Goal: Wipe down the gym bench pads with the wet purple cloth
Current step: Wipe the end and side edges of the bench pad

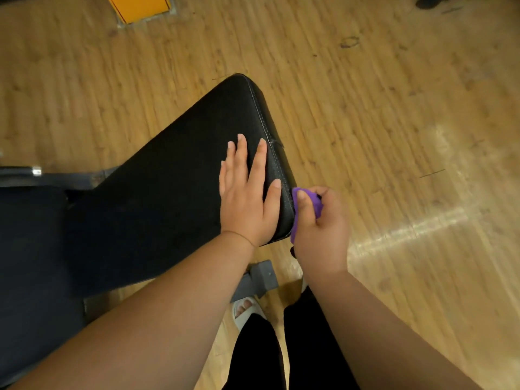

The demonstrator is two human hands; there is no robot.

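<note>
A black padded bench pad (180, 170) runs from the lower left up toward the middle, its stitched side edge facing right. My left hand (247, 195) lies flat on the pad's top near that edge, fingers straight. My right hand (318, 229) grips the bunched purple cloth (312, 199) and holds it against the pad's right side edge, just below the stitching. Most of the cloth is hidden inside my fist. A second dark pad (31, 249) sits at the far left.
Grey metal frame parts (260, 278) of the bench stick out under the pad near my feet. A chrome-tipped bar (25, 171) lies at the left. Wooden floor (394, 122) surrounds the bench; an orange object (139, 5) sits at the top left.
</note>
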